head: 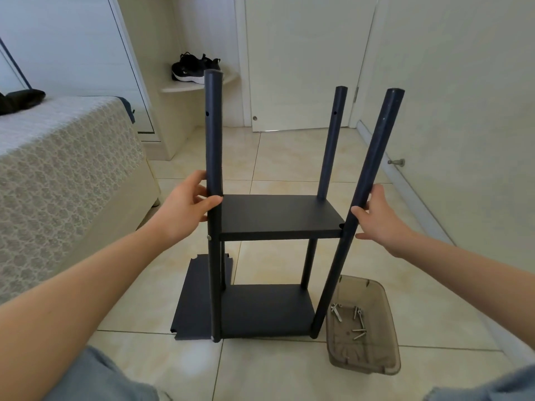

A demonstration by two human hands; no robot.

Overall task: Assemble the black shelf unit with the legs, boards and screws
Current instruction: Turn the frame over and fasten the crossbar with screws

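Nearest me, at 5 o'clock, a smoky plastic tray (388,299) sits on the tiles with loose screws (359,321) in it, just beside the foot of the near-right leg (372,169). At 7 o'clock a spare board (191,299) lies flat beside the bottom board (266,311). The shelf unit (278,235) stands upright dead centre, its middle board (278,215) fixed between the legs. My left hand (185,206) grasps the near-left leg (213,134) at 9 o'clock, fingers wrapped behind and thumb in front. My right hand (382,218) holds the near-right leg at 3 o'clock the same way, though more loosely. The far-right leg (333,140) rises behind. Farther off, a bed (58,175) lies at 9 o'clock, with black shoes (194,69) at 11 and a white door (304,53) at 12.
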